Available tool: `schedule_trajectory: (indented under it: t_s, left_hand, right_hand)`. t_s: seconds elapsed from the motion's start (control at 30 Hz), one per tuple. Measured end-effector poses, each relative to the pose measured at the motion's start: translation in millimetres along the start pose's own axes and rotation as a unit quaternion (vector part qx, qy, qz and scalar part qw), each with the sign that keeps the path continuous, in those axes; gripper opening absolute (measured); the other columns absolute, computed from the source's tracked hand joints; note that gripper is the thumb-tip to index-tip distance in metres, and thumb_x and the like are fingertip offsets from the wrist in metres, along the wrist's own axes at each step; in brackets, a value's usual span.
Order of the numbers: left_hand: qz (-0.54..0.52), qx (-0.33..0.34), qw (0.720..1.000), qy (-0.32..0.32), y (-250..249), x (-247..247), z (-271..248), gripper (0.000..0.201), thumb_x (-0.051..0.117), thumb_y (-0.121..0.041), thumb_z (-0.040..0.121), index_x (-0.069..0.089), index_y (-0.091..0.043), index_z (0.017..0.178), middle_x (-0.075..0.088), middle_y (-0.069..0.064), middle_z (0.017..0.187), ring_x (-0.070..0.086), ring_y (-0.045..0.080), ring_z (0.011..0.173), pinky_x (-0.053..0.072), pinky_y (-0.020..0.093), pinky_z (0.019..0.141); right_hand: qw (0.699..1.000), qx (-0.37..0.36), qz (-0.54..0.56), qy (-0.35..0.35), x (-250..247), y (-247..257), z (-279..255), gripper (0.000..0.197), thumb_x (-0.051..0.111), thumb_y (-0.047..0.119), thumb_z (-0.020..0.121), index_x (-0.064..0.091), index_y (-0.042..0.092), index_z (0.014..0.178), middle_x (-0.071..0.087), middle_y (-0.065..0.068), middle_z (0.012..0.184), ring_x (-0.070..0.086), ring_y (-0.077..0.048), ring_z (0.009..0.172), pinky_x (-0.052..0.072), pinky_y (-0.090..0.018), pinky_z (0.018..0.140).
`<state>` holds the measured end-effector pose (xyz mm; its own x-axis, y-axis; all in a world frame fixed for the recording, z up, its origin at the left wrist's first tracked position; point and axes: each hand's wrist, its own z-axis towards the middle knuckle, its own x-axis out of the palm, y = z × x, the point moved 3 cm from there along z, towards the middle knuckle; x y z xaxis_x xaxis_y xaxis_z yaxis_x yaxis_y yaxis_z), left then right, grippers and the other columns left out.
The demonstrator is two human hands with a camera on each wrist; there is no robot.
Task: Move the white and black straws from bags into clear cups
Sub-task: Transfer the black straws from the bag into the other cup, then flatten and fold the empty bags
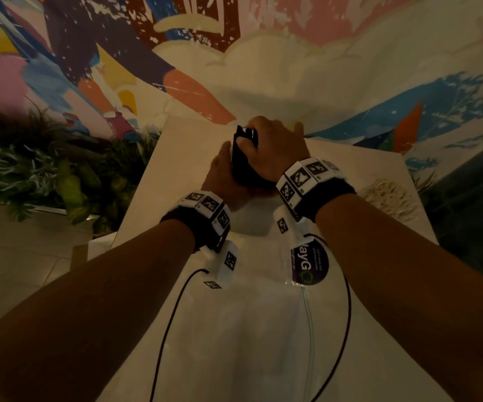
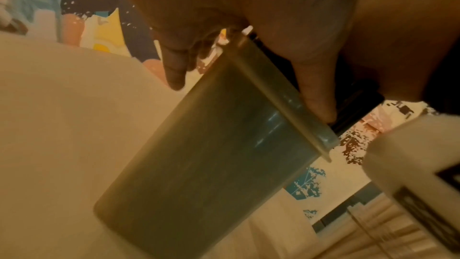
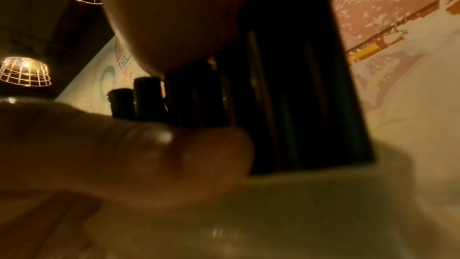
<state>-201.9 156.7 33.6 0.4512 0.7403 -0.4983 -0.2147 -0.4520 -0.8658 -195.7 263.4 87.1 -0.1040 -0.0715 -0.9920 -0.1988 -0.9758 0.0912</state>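
A bundle of black straws (image 1: 244, 153) stands in a clear cup (image 2: 211, 145) near the far end of the white table (image 1: 263, 329). My right hand (image 1: 266, 146) grips the top of the bundle from the right, and the straws (image 3: 286, 86) run between its palm and its thumb. From the left, my left hand (image 1: 225, 162) is curled round the same bundle lower down. Its thumb (image 2: 316, 94) lies on the straws (image 2: 348, 105) just above the cup's rim, while the cup's wall below is bare of fingers. No white straws are in sight.
A clear plastic bag with a round purple sticker (image 1: 309, 265) lies flat on the table under my right wrist. A pale knobbly mat (image 1: 391, 201) sits at the right edge. Green plants (image 1: 46, 169) fill the left side, and a painted wall (image 1: 263, 68) rises behind the table.
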Motion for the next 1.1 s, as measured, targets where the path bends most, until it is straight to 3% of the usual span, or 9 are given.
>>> schedule_trajectory:
  t_s: [0.1, 0.23, 0.33, 0.47, 0.53, 0.73, 0.93, 1.03, 1.1]
  left_hand:
    - [0.059, 0.044, 0.997, -0.002, -12, -6, 8, 0.136, 0.089, -0.044, 0.053, -0.003, -0.014, 0.15, 0.006, 0.006, 0.158, 0.01, 0.025, 0.145, 0.02, 0.04, 0.117]
    - [0.056, 0.069, 0.996, 0.026, -16, -1, 19, 0.144, 0.086, -0.06, 0.037, 0.007, -0.019, 0.15, 0.019, 0.0, 0.156, 0.024, 0.022, 0.142, 0.029, 0.042, 0.115]
    - [0.046, 0.068, 0.996, 0.017, -12, 1, 22, 0.138, 0.079, -0.071, 0.032, 0.017, -0.025, 0.147, 0.033, -0.003, 0.149, 0.038, 0.021, 0.134, 0.037, 0.045, 0.109]
    - [0.08, 0.077, 0.993, 0.035, -15, -1, 27, 0.151, 0.083, -0.073, 0.03, -0.002, -0.031, 0.148, 0.024, -0.005, 0.155, 0.029, 0.018, 0.14, 0.025, 0.043, 0.116]
    - [0.096, 0.105, 0.989, 0.033, -19, -2, 27, 0.142, 0.088, -0.057, 0.04, 0.004, -0.019, 0.149, 0.021, 0.001, 0.155, 0.025, 0.019, 0.14, 0.024, 0.032, 0.114]
    - [0.086, 0.1, 0.991, 0.036, -20, -2, 26, 0.125, 0.086, -0.058, 0.044, 0.022, -0.022, 0.146, 0.039, -0.002, 0.146, 0.046, 0.02, 0.127, 0.041, 0.039, 0.106]
    - [0.048, 0.048, 0.996, 0.062, -24, -18, 10, 0.156, 0.067, -0.087, 0.026, -0.011, -0.029, 0.149, 0.011, 0.001, 0.159, 0.018, 0.021, 0.145, 0.022, 0.052, 0.114]
    - [-0.024, 0.006, 0.998, 0.062, -3, -56, -9, 0.146, 0.068, -0.087, 0.032, 0.004, -0.03, 0.151, 0.015, -0.003, 0.158, 0.02, 0.016, 0.143, 0.027, 0.042, 0.113]
    - [-0.019, -0.048, 0.995, 0.084, 24, -79, -32, 0.144, 0.066, -0.089, 0.028, 0.016, -0.03, 0.149, 0.028, 0.0, 0.154, 0.033, 0.017, 0.136, 0.035, 0.039, 0.107]
  right_hand:
    - [0.999, 0.024, -0.006, 0.024, 0, -8, -3, 0.06, 0.021, 0.061, 0.094, 0.033, 0.023, 0.139, 0.033, 0.0, 0.149, 0.024, -0.03, 0.14, 0.014, -0.062, 0.111]
    - [0.995, 0.005, 0.063, 0.075, -1, -13, -12, 0.058, 0.022, 0.047, 0.101, 0.015, 0.018, 0.15, 0.021, -0.003, 0.156, 0.015, -0.026, 0.144, 0.028, -0.047, 0.109]
    - [0.996, 0.001, 0.076, 0.054, -1, -14, -11, 0.055, 0.026, 0.045, 0.101, 0.021, 0.017, 0.149, 0.022, -0.004, 0.155, 0.024, -0.026, 0.141, 0.034, -0.046, 0.108]
    - [0.997, 0.012, 0.08, 0.007, 2, -18, -7, 0.049, 0.028, 0.043, 0.101, 0.035, 0.016, 0.141, 0.015, -0.007, 0.158, 0.018, -0.027, 0.143, 0.025, -0.046, 0.113]
    - [0.996, -0.004, 0.085, 0.004, 3, -20, -4, 0.047, 0.026, 0.04, 0.101, 0.036, 0.015, 0.14, 0.028, -0.011, 0.152, 0.026, -0.029, 0.139, 0.026, -0.047, 0.112]
    - [0.992, 0.001, 0.102, -0.077, 10, -23, -2, 0.043, 0.036, 0.047, 0.093, 0.048, 0.022, 0.127, 0.06, -0.003, 0.122, 0.057, -0.026, 0.108, 0.048, -0.04, 0.087]
    - [0.969, 0.062, 0.208, -0.12, -9, -35, -10, 0.059, 0.038, 0.06, 0.087, 0.048, 0.026, 0.134, 0.05, 0.001, 0.139, 0.045, -0.02, 0.128, 0.026, -0.052, 0.111]
    - [0.914, 0.061, 0.299, -0.268, -42, -56, -60, 0.045, 0.051, 0.048, 0.087, 0.062, 0.017, 0.118, 0.065, 0.0, 0.113, 0.059, -0.014, 0.107, 0.044, -0.034, 0.096]
    - [0.916, 0.101, 0.296, -0.25, -40, -67, -112, 0.035, 0.052, 0.046, 0.086, 0.066, 0.015, 0.094, 0.065, 0.002, 0.081, 0.06, -0.016, 0.081, 0.043, -0.029, 0.07]
